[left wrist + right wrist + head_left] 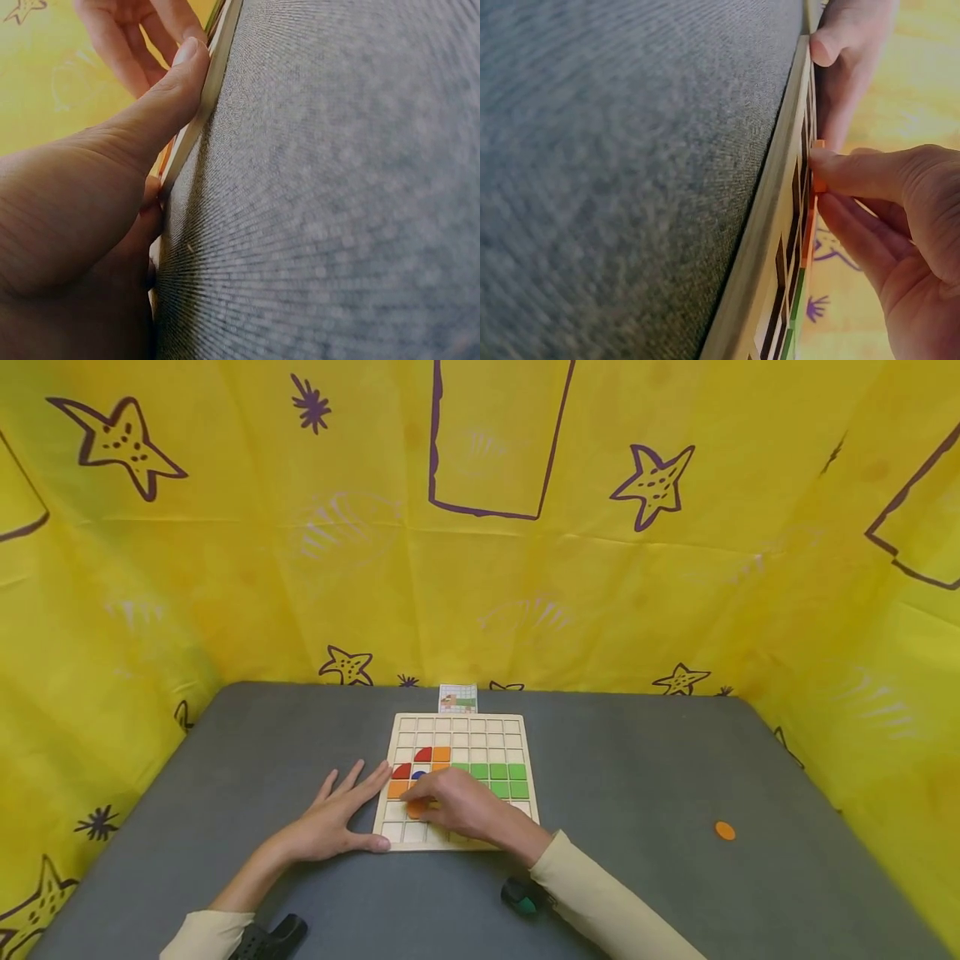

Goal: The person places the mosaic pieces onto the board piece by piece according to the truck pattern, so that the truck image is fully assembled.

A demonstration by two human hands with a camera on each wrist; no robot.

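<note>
A wooden grid board [467, 724] lies on the table with coloured tiles in several of its cells. Over its lower left part, my right hand [465, 806] pinches an orange tile [820, 165] between thumb and fingers. Seen from the head, that orange tile looks rounded, partly covered by the hand. My left hand [330, 822] rests with spread fingers at the board's left edge, its thumb touching the near left corner. Red quarter-round tiles [423, 755], orange square tiles [441, 754], green square tiles [517, 772] and a partly hidden blue tile [419, 774] sit in the cells.
A small pattern card [458, 697] lies just beyond the board's far edge. One orange oval-looking tile [724, 831] is on the grey table [622, 760] far to the right. Yellow cloth [360, 577] with starfish drawings hangs behind and at both sides.
</note>
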